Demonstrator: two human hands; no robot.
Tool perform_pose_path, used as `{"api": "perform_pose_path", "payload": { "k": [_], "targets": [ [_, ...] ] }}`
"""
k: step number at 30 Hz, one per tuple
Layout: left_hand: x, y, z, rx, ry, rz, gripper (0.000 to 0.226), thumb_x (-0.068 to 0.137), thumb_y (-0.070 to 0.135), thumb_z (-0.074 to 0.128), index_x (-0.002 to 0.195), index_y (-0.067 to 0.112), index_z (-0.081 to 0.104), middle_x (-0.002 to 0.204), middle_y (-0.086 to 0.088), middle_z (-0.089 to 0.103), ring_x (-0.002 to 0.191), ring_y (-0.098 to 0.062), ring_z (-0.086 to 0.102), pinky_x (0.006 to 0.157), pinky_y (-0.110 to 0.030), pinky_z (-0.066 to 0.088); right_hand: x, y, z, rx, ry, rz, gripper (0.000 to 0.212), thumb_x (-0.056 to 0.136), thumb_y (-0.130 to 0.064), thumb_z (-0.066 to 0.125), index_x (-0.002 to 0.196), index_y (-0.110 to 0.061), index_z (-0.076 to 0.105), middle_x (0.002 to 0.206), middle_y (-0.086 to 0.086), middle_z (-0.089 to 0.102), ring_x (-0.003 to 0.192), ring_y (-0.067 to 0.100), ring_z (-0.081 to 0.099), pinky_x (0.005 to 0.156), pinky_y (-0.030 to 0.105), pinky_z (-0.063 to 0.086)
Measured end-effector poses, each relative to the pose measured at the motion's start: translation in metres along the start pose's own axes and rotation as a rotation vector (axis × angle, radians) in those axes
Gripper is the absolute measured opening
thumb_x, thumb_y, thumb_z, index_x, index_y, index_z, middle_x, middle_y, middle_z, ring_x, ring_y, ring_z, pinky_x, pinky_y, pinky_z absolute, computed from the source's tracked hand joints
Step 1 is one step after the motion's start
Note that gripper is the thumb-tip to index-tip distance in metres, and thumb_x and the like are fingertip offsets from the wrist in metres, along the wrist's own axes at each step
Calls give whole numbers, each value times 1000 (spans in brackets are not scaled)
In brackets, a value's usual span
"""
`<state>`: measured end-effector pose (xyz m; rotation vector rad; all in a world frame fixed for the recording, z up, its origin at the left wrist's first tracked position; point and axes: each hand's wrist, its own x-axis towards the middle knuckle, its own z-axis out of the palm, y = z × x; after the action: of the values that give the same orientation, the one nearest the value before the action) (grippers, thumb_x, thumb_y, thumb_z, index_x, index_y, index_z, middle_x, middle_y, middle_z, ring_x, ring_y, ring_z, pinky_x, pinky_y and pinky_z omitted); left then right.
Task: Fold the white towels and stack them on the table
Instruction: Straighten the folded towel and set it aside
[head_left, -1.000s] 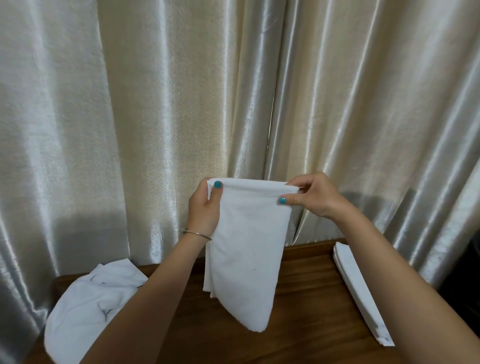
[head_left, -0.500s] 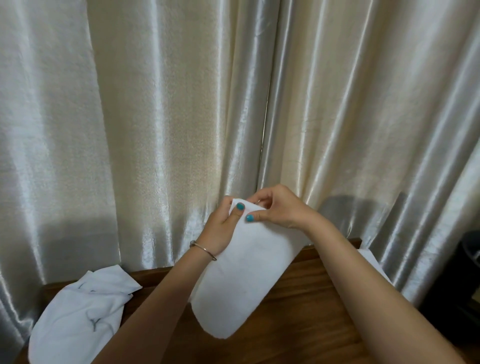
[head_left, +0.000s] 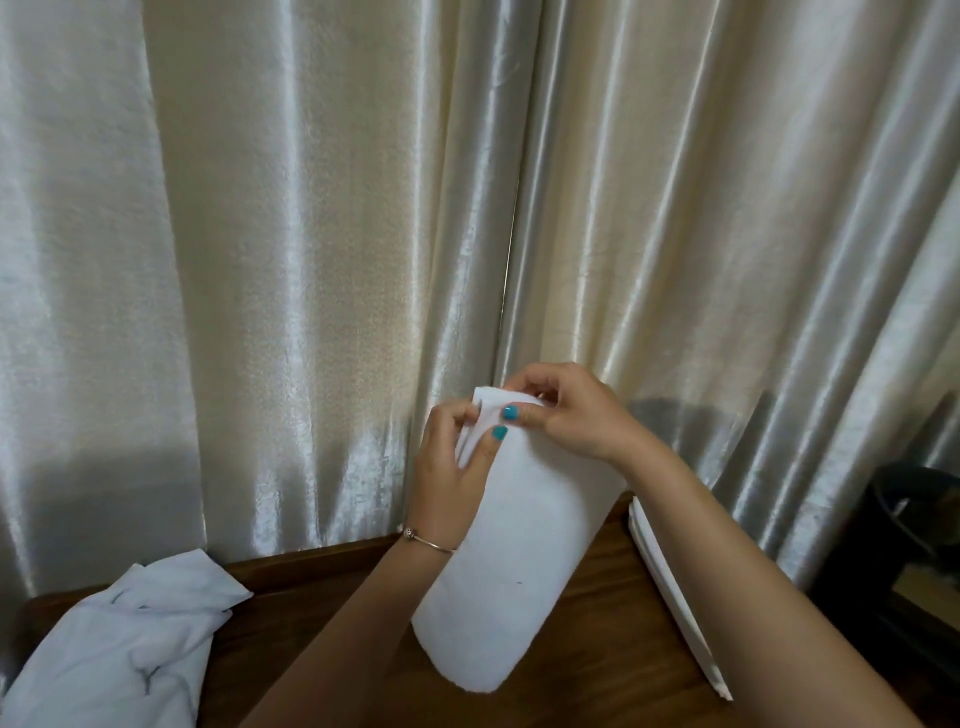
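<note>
**Pinching the towel's top corners together above the table**

Holding a white towel (head_left: 511, 561) up in front of the curtain (head_left: 311, 234), I have both hands at its top edge. My left hand (head_left: 449, 467) is closed on the left side of that edge, thumb pressed on the front of the cloth and fingers curled behind it. My right hand (head_left: 563, 410) is closed on the same edge just beside it, thumb on the front, so the two thumbs nearly touch. The corners meet between them in a small stack of layers. A thin bracelet (head_left: 428, 540) sits on my left wrist.

Below my hands the towel hangs doubled, tilted toward the lower left, its rounded bottom fold over the wooden table (head_left: 597, 623); I cannot tell whether it touches the wood.

On the table's left end lies a crumpled pile of white towels (head_left: 124, 649), well apart from the one I hold. Along the right side, partly hidden by my right forearm, lies a flat folded stack of towels (head_left: 670, 587). A dark bin (head_left: 914, 519) stands beyond the table's right edge.
</note>
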<state>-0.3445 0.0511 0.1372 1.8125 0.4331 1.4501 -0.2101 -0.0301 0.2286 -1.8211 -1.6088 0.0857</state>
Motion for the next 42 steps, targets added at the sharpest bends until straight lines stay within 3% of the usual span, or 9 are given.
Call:
{"api": "perform_pose_path", "payload": {
  "k": [9, 15, 18, 22, 26, 31, 35, 39, 42],
  "targets": [
    [-12, -22, -5, 49, -326, -148, 22, 77, 36, 74, 92, 20, 69, 94, 4, 58, 86, -2, 58, 73, -9, 45, -8, 1, -21, 5, 122, 43, 7, 79, -41, 69, 78, -46, 65, 84, -13, 70, 88, 18, 64, 85, 49, 51],
    [-39, -55, -20, 143, -565, -233, 25, 78, 38, 73, 100, 29, 67, 97, 8, 58, 92, 1, 58, 76, -9, 46, -8, 13, -32, 26, 177, 72, 5, 82, -26, 73, 82, -29, 69, 83, -6, 71, 88, 26, 64, 84, 48, 51],
    [-49, -61, -22, 164, -540, -233, 6, 86, 40, 63, 85, 35, 58, 88, 9, 57, 81, 4, 57, 68, -8, 45, -10, 19, -32, -5, 179, 99, 3, 84, -27, 71, 85, -27, 69, 84, -4, 71, 86, 24, 64, 80, 43, 50],
    [-54, -68, -27, 259, -469, -216, 45, 89, 54, 48, 76, 11, 55, 72, -1, 63, 61, -2, 55, 55, -13, 41, -14, 28, -29, -46, 189, 146, 3, 86, -28, 68, 88, -26, 68, 87, -2, 71, 86, 23, 64, 78, 41, 50],
    [-60, -75, -33, 257, -427, -134, 33, 86, 40, 62, 57, 35, 48, 59, 22, 57, 58, 6, 54, 52, -6, 37, -19, 31, -24, 12, 188, 161, 3, 87, -28, 68, 89, -26, 68, 91, 0, 71, 87, 26, 64, 81, 44, 51],
    [-80, -89, -39, 383, -568, 28, 23, 78, 39, 71, 79, 21, 58, 77, 20, 48, 70, 2, 49, 64, -5, 38, -21, 32, -26, 55, 225, 136, 4, 86, -30, 67, 84, -33, 67, 89, -1, 71, 86, 25, 63, 79, 43, 50],
    [-92, -97, -39, 295, -498, -154, 21, 86, 36, 64, 77, 35, 44, 79, 18, 52, 76, 5, 55, 64, -7, 42, -20, 47, -31, 111, 247, 157, 18, 87, -27, 67, 74, -38, 63, 81, -4, 66, 76, 16, 56, 75, 36, 44],
    [-91, -97, -43, 305, -478, -253, 5, 94, 40, 46, 95, 37, 42, 85, 11, 62, 76, -4, 62, 62, -27, 52, -26, 73, -26, 179, 289, 254, 14, 89, -23, 65, 77, -29, 65, 87, 5, 68, 79, 18, 56, 76, 34, 43],
    [-87, -98, -46, 423, -461, -262, 17, 95, 41, 45, 108, 31, 40, 88, 3, 65, 75, -14, 64, 66, -39, 52, -30, 91, -16, 251, 341, 328, 11, 91, -23, 64, 80, -26, 65, 86, 6, 67, 78, 18, 57, 73, 30, 44]
  ]
}}
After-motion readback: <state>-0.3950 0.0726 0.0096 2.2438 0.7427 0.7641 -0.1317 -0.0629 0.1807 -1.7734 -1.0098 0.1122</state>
